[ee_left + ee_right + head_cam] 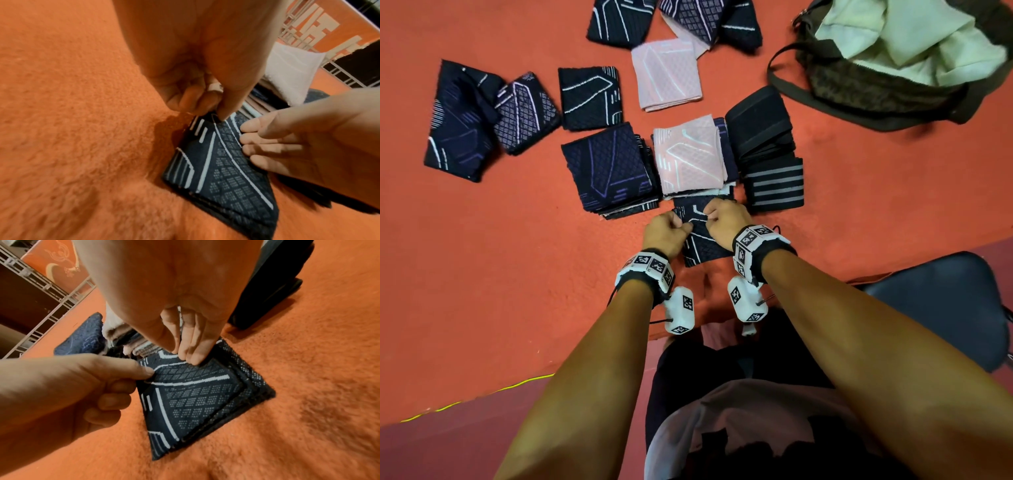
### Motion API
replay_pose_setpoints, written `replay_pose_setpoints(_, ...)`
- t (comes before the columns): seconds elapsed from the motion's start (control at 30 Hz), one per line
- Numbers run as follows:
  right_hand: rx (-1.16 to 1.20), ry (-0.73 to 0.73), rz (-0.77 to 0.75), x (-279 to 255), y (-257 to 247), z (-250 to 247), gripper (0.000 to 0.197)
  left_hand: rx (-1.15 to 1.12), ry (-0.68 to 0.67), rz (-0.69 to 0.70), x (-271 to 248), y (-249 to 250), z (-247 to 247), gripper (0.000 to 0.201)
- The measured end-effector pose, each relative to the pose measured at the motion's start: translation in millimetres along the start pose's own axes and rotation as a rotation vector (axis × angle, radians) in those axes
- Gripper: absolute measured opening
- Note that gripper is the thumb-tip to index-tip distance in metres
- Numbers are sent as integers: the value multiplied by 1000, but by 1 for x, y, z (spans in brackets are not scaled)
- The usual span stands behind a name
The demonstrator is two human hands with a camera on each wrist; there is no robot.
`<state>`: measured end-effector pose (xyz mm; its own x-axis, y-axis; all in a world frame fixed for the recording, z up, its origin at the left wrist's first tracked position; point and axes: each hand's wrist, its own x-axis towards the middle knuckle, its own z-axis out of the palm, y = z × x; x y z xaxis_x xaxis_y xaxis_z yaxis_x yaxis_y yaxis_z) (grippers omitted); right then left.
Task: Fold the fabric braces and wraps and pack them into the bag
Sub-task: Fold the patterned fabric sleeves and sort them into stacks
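A dark navy brace (700, 241) with white lines lies folded on the orange blanket, just in front of me. My left hand (681, 224) pinches its far left corner, thumb on top and fingers curled (213, 110). My right hand (709, 214) pinches the far edge beside it, fingertips on the fabric (183, 353). The brace (195, 394) shows a second layer sticking out along its right side. The olive bag (859, 89) lies open at the far right, its cream lining showing. Neither hand is near it.
Folded stacks stand just beyond the hands: navy (613, 168), pink (691, 157), black wraps (760, 126) and a grey-striped wrap (774, 185). Several loose braces lie farther back and left (462, 120). A dark chair seat (945, 308) is at my right.
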<state>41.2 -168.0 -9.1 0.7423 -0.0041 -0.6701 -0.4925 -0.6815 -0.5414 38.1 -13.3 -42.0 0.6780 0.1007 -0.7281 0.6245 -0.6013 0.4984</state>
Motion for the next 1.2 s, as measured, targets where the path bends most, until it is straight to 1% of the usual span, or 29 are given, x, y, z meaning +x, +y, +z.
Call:
replay_pose_setpoints(0.1, -49, -26, 1, 2, 0, 3, 30, -90, -129, -22, -7, 4, -1, 22)
replay_pose_setpoints(0.17, -94, -54, -3, 1, -1, 4, 31, -118, -188, -21, -9, 5, -3, 18)
replay_pose_setpoints(0.23, -145, -96, -14, -1, -4, 3, 30, -110, -223, -13, -13, 7, -7, 18)
replay_pose_setpoints(0.3, -206, -128, -30, -5, -12, -1, 27, -94, -226, -5, -16, 9, -14, 19)
replay_pose_setpoints(0.4, -266, -179, -64, -10, -31, -6, 23, -102, -173, 6, -19, 10, -31, 20)
replay_pose_setpoints(0.5, -297, -239, -116, -15, -59, -5, 14, -105, -148, 10, -23, 6, -53, 22)
replay_pose_setpoints(0.6, -297, -258, -153, -21, -95, 2, 17, -99, -136, 2, -30, -6, -81, 25)
replay_pose_setpoints(0.7, -259, -281, -190, -27, -132, 12, 26, -101, -90, -24, -35, -23, -114, 25)
replay_pose_setpoints(0.73, -242, -304, -200, -29, -145, 17, 26, -99, -72, -33, -37, -29, -127, 25)
replay_pose_setpoints(0.8, -202, -339, -218, -29, -169, 30, 19, -96, -38, -43, -38, -38, -153, 25)
replay_pose_setpoints(0.9, -138, -327, -234, -22, -205, 48, 14, -58, 40, -50, -39, -48, -192, 18)
replay_pose_setpoints(1.03, -223, -290, -307, -7, -253, 68, 9, 0, 140, -50, -31, -60, -239, 2)
replay_pose_setpoints(1.1, -280, -260, -326, 5, -273, 77, 8, -7, 176, -61, -25, -67, -261, 6)
replay_pose_setpoints(1.2, -356, -235, -327, 30, -299, 92, 15, -60, 227, -70, -10, -76, -290, 17)
